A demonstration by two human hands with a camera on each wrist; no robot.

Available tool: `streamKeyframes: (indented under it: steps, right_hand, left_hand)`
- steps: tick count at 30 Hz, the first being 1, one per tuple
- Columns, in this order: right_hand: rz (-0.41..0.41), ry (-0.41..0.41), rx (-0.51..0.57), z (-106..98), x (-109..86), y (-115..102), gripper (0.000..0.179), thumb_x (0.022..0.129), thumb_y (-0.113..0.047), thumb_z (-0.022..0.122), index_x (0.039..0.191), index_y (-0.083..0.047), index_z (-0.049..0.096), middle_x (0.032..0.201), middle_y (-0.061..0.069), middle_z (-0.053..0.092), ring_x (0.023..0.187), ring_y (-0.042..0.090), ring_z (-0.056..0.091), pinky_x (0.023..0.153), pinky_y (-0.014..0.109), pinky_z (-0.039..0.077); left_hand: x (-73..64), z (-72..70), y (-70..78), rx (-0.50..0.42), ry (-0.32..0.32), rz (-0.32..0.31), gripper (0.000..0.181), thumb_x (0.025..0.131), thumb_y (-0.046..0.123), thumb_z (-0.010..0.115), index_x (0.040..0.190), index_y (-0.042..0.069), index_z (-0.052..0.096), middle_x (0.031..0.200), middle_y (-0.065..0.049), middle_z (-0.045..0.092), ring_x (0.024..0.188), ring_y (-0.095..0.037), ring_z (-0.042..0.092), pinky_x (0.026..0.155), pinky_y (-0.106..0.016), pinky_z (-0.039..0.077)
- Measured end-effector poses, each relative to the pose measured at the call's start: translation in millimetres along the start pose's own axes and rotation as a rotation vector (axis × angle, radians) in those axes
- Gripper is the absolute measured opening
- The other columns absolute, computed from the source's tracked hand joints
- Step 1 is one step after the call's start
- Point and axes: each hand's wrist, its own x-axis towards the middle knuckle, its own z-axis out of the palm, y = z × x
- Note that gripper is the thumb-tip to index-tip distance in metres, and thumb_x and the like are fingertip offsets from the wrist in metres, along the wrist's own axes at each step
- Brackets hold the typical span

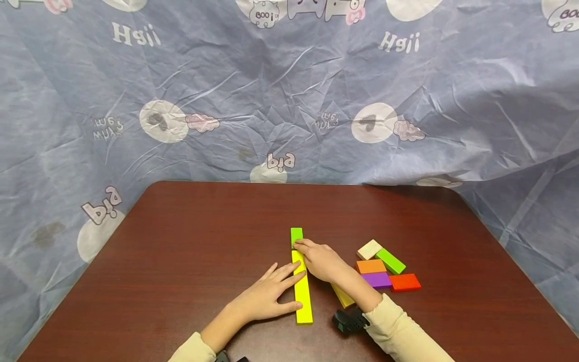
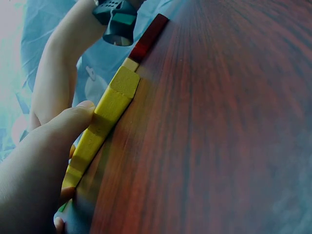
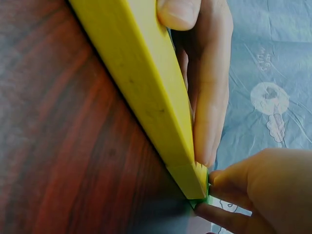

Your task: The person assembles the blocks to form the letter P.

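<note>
A long yellow strip of blocks [image 1: 303, 296] lies lengthwise on the table, and a seam near its far end shows in the right wrist view. Against that far end sits a light green block [image 1: 296, 235]. My left hand [image 1: 267, 296] comes from the left with fingers spread, its thumb and fingertips touching the yellow strip [image 2: 100, 122]. At the far end, my right hand [image 1: 323, 261] pinches the green block [image 3: 199, 201] between thumb and finger, close to the seam with the yellow. Much of the green block is hidden behind its fingers.
Right of my right forearm lie a cream block [image 1: 369, 249], a second green block [image 1: 391, 261], an orange block [image 1: 371, 266], a purple block [image 1: 376, 280] and a red block [image 1: 405, 282]. Another yellow block [image 1: 344, 296] is partly under the forearm. A patterned cloth [image 1: 271, 100] hangs behind the table.
</note>
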Motion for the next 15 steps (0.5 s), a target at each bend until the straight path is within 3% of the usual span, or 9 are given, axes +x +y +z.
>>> streamKeyframes:
  steps: [15]
  right_hand:
    - [-0.058, 0.099, 0.013, 5, -11.4, -2, 0.036, 0.09, -0.013, 0.053, 0.126, -0.004, 0.054, 0.13, 0.01, 0.052, 0.113, 0.028, 0.056, 0.093, 0.049, 0.044]
  left_hand:
    - [-0.6, -2.0, 1.6, -0.007, -0.012, 0.012, 0.066, 0.089, 0.058, 0.039, 0.144, 0.022, 0.028, 0.152, 0.0, 0.021, 0.138, -0.011, 0.024, 0.114, -0.042, 0.019]
